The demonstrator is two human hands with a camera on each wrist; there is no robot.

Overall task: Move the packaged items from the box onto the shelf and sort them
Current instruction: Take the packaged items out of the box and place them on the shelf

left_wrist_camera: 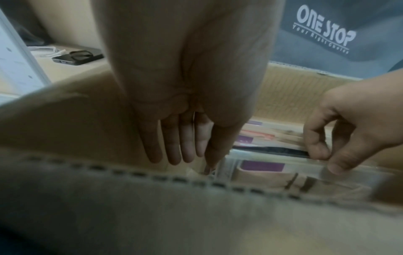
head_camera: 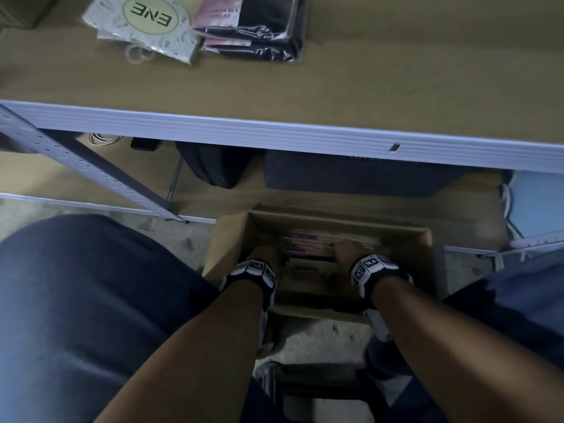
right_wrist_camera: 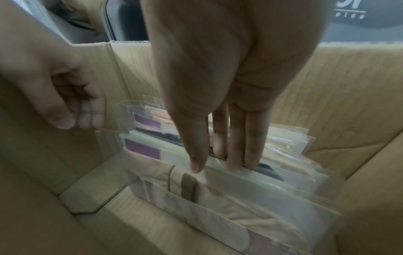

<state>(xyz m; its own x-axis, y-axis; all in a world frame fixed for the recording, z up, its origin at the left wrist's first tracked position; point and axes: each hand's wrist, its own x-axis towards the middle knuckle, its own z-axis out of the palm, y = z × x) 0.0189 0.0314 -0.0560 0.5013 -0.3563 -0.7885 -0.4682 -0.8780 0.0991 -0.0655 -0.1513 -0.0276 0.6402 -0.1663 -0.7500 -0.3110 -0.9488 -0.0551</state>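
Observation:
An open cardboard box (head_camera: 435, 270) stands on the floor below the shelf (head_camera: 274, 131). Inside it, clear packaged items (right_wrist_camera: 272, 193) stand on edge in a row, some with purple labels (right_wrist_camera: 141, 150). My right hand (right_wrist_camera: 216, 165) reaches down into the row and pinches the top edge of a clear packet between thumb and fingers. My left hand (left_wrist_camera: 185, 160) hangs at the row's left end beside the box wall (left_wrist_camera: 290, 96), fingers loose and holding nothing. On the shelf top lie a white "ENE" packet (head_camera: 146, 25) and black packets (head_camera: 259, 32).
The lower shelf behind the box holds a black bag (head_camera: 213, 166), a dark grey "ONE STOP" bag (left_wrist_camera: 327, 34) and a small dark device (left_wrist_camera: 76, 58). A slanted metal upright (head_camera: 76, 166) stands at the left. My knees (head_camera: 76, 300) flank the box.

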